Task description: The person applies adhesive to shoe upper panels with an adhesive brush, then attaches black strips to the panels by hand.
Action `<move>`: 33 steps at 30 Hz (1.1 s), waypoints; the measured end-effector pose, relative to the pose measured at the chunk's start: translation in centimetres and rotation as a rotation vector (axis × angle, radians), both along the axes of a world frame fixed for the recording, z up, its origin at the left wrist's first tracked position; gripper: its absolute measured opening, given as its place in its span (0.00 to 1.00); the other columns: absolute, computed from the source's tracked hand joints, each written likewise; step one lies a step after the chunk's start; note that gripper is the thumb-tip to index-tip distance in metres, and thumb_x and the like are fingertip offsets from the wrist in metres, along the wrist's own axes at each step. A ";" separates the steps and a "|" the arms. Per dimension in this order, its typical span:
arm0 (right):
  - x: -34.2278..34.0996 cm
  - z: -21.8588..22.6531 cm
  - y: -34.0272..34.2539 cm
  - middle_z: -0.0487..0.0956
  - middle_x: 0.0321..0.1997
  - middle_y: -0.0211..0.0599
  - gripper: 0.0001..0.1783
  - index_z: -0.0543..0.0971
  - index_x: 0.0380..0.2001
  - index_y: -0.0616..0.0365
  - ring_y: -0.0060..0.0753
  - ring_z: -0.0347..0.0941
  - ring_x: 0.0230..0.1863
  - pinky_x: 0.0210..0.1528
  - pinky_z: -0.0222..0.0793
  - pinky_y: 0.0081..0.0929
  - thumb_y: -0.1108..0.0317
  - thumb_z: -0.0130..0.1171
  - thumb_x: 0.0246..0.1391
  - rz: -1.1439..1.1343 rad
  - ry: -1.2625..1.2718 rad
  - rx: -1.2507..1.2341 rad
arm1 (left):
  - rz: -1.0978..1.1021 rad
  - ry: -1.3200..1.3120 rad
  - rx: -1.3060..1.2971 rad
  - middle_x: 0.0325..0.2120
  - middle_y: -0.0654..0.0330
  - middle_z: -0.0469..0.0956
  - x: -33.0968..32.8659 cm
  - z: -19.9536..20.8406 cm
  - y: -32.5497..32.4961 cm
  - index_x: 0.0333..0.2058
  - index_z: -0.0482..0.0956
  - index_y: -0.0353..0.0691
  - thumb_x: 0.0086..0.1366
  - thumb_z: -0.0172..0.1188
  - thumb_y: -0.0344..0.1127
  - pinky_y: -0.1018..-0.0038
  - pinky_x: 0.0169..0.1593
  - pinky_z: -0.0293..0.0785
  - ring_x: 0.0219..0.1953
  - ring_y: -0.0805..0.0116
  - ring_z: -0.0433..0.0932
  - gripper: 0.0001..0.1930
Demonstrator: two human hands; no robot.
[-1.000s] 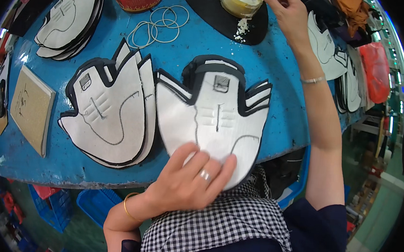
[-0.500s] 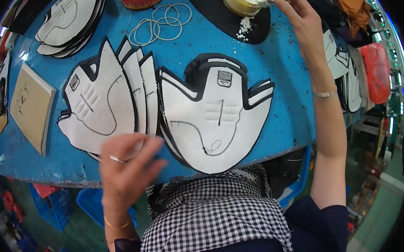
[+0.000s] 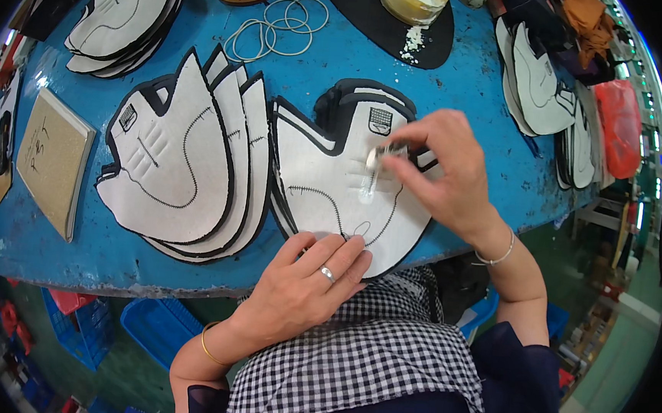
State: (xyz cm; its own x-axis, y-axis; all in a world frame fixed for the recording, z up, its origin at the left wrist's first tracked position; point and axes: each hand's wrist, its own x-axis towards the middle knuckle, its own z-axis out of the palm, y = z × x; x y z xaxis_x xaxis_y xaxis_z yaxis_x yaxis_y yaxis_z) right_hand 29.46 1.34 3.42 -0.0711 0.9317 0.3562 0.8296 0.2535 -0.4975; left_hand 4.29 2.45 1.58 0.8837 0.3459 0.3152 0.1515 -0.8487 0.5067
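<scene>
Panel (image 3: 311, 167): at centre of frame, on the blue worktop (image 3: 463, 70), white face up, top of a small pile whose black edges show beneath it. The dark stitching is in place: a curved line on the face, with a loose thread loop near its lower end.

Coating: a short, glossy pale streak (image 3: 366, 190) runs down the middle of the face. The face on both sides of it looks dry, so I judge the coating just begun, with most of this panel to do if the whole face is meant to be covered.

Right hand (image 3: 450, 169): over the upper right of the panel, grip pinched on a small tool (image 3: 395, 148), probably a brush, blurred; its pale tip meets the top of the streak.

Left hand (image 3: 303, 277): grip holding nothing, fingers laid on the panel's lower edge, apparently steadying it.

Left of centre, a fanned stack (image 3: 168, 172) of like panels shows stitching; no streak is visible on its top face. Whether those are finished cannot be told.

Upper frame: a yellowish tub (image 3: 412, 9) of white paste sits on a black piece (image 3: 359, 17), white crumbs (image 3: 413, 42) beside it; pale bands (image 3: 269, 42) lie to the left.
</scene>
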 end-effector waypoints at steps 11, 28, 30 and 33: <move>-1.4 0.9 -3.0 0.79 0.29 0.27 0.16 0.82 0.34 0.51 0.34 0.74 0.32 0.44 0.66 0.34 0.67 0.76 0.40 0.124 0.015 -0.005 | 0.057 -0.054 0.089 0.37 0.57 0.78 1.7 0.7 0.5 0.43 0.83 0.35 0.51 0.61 0.28 0.70 0.39 0.76 0.37 0.63 0.78 0.18; 0.3 0.0 -3.2 0.83 0.38 0.32 0.12 0.81 0.40 0.58 0.23 0.76 0.37 0.42 0.70 0.22 0.72 0.70 0.52 -0.182 0.459 -0.085 | 0.554 0.033 0.056 0.32 0.63 0.74 -6.1 4.0 4.8 0.38 0.86 0.45 0.37 0.75 0.28 0.62 0.43 0.69 0.35 0.60 0.73 0.23; 0.1 -0.5 -3.0 0.82 0.33 0.30 0.13 0.82 0.36 0.55 0.26 0.74 0.32 0.40 0.68 0.26 0.70 0.73 0.47 -0.125 0.267 -0.054 | 0.294 0.003 -0.101 0.37 0.61 0.78 -4.6 3.2 4.2 0.40 0.85 0.46 0.39 0.76 0.31 0.63 0.44 0.69 0.39 0.60 0.76 0.24; -0.5 -0.1 -2.0 0.81 0.31 0.29 0.13 0.82 0.35 0.55 0.29 0.73 0.29 0.41 0.66 0.29 0.68 0.73 0.45 -0.023 0.229 -0.103 | 0.102 -0.011 -0.163 0.50 0.63 0.78 -0.9 1.8 1.5 0.48 0.82 0.45 0.46 0.75 0.36 0.63 0.51 0.71 0.48 0.61 0.77 0.26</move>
